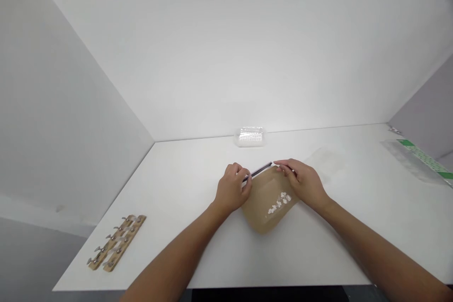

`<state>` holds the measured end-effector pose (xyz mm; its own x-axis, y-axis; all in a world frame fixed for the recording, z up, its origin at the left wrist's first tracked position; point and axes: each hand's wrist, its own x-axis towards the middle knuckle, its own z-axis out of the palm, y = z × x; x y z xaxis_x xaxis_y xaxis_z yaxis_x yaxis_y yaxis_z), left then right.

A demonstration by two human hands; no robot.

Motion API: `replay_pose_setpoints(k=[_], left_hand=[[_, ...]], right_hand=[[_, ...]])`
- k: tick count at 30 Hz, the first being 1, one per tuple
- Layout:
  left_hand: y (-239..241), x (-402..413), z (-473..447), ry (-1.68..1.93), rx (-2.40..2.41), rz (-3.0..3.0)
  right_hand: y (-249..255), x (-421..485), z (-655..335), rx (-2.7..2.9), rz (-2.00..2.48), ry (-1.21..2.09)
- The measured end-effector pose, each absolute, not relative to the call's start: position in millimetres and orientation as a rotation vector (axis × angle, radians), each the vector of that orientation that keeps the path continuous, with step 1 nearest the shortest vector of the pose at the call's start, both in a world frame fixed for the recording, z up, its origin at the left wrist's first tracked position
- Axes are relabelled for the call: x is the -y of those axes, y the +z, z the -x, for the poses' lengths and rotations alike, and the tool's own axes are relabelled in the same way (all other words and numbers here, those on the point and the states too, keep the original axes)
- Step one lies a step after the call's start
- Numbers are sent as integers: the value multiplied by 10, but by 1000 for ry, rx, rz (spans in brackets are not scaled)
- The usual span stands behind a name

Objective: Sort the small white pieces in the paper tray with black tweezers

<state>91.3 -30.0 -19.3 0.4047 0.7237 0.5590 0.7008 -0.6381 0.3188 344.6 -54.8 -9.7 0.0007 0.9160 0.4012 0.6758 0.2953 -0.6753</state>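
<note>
A tan, rounded, shallow piece (260,207) with a cluster of small white flower-like shapes (279,203) lies between my hands, above the white table. My left hand (233,188) is closed, thumb and fingers pinching a thin dark strip (260,170) that slants up to the right along the tan piece's far edge. My right hand (300,181) is at the tan piece's right edge, its index finger stretched toward the strip's far tip and its thumb tucked below. A small dark bit shows between those fingers; what it is cannot be made out.
A clear plastic box (250,137) stands at the back wall. Two wooden strips with metal hooks (116,243) lie at the front left. Right of my hands is a translucent whitish sheet (327,163); farther right lies a clear bag with a green band (421,160).
</note>
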Motion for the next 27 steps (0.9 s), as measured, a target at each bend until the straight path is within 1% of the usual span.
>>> replay_pose_setpoints(k=[5,10,15,17,18,20,21,23,25,27], left_hand=[[-162,267,-895,1153,-1303,-2616],[-65,209,-855,1321,-1251,-2575],[240,321,-766,1435,-1193,-2546],[380,500,-659,1409,-1232,-2581],[434,623,-581,1406,-1294,-2594],[486,918,-374,1516,-1510,-2586],[480,1079,-247,1632,-1672,-2529],[404,1401,45,1692,-2118,-2287],[261,1691,366,1612,-2541,-1903],[82,1931,686,1470,-2815,-1637]], right_hand=[[-113,516,-3490,1679,1504,402],[-104,491,-3504,1591,1519,416],[-116,458,-3521,1570,1535,454],[-120,457,-3525,1586,1549,469],[-121,461,-3526,1595,1555,475],[-122,477,-3523,1613,1562,493],[-122,489,-3519,1621,1565,502],[-122,515,-3508,1639,1566,523],[-129,537,-3498,1645,1563,548],[-146,548,-3494,1647,1565,568]])
